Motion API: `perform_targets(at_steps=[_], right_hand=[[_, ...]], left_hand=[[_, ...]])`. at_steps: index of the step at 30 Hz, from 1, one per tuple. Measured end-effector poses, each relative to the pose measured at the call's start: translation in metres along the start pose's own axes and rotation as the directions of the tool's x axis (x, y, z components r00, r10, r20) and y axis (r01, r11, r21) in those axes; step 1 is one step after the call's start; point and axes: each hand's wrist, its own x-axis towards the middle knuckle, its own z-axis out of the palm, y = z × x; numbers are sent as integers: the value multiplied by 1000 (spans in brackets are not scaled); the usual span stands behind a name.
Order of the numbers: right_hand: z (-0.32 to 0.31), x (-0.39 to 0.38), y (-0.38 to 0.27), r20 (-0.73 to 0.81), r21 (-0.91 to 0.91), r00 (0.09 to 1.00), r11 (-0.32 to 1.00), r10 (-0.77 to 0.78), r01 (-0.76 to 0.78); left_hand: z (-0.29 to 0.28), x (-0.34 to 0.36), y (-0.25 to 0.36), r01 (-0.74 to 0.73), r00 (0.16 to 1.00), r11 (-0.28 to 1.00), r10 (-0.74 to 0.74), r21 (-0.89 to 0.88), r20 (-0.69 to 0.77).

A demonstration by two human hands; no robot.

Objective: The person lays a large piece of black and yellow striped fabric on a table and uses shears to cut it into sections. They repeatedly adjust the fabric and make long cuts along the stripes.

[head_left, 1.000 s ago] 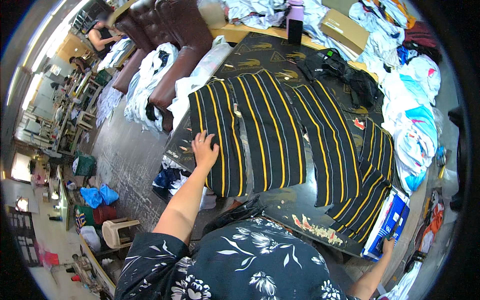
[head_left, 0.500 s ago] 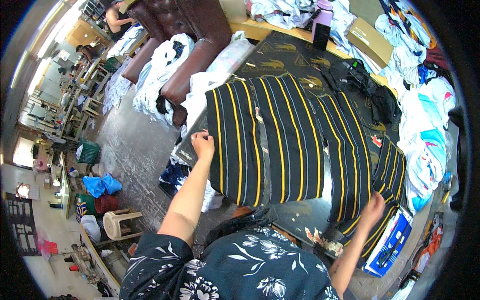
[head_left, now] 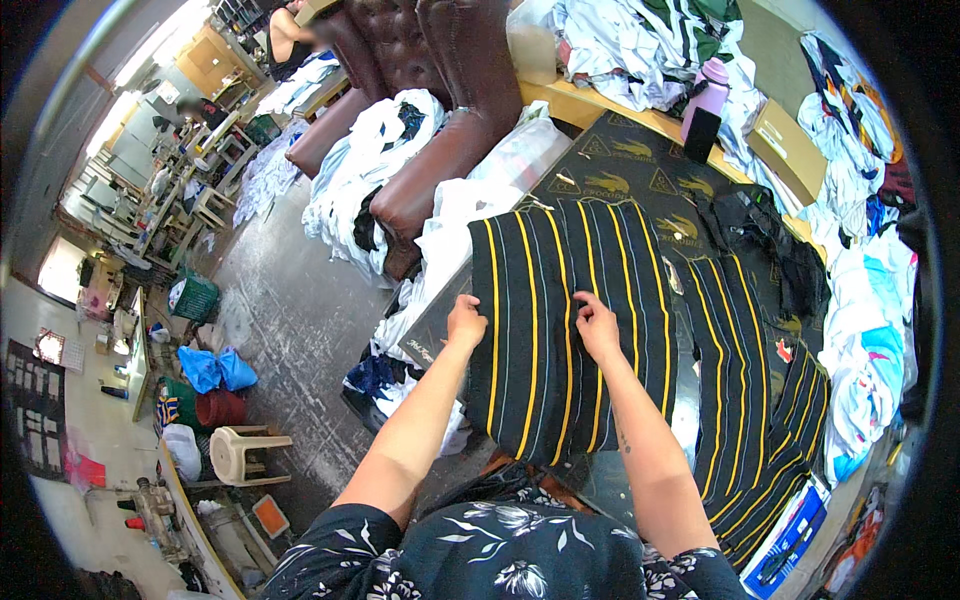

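Black fabric pieces with yellow and grey stripes lie on a table in front of me. My left hand [head_left: 466, 322] is closed at the outer left edge of the leftmost striped piece [head_left: 508, 380]. My right hand [head_left: 597, 325] has its fingers curled in a pinch where this piece meets the second striped piece [head_left: 650, 345]. The two pieces lie edge to edge or slightly overlapping; which, I cannot tell. To the right lie a third striped piece [head_left: 728, 370] and a rumpled heap of the same striped fabric [head_left: 800, 425].
Beyond the pieces lies a dark printed sheet [head_left: 610, 165] with a black garment [head_left: 775, 240]. A purple bottle [head_left: 706, 105] and a cardboard box [head_left: 785, 150] stand behind. White cloth [head_left: 865, 330] heaps at right. A brown armchair [head_left: 420, 160] holds cloth. People work far left.
My right hand has come from the heap at the right to the joint of the first two pieces. The gap between those pieces has closed. My view has shifted left.
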Motion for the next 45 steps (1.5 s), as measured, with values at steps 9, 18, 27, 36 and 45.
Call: perform_targets(at_steps=[9,18,27,36,45], right_hand=[[8,37,-6,186,-48,980,997,66,-58],[-85,63,-140,-227,31,916,938,-329,345],[-95,2,-177,-370,-337,608,711,-703,617],[-28,-132,-43,109,-236,927,897,-359,375],[-60,-127,19,-139,-554,978,830,-156,54]], left_hand=[[-39,27,17,172,878,980,-104,-104,467],[-145,42,134,-689,715,713,698,-131,40],[-167,-33,126,-819,402,517,827,250,-392],[-78,-116,-68,-649,760,744,639,159,115],[-28,-99,-47,-132,975,974,160,185,-151]])
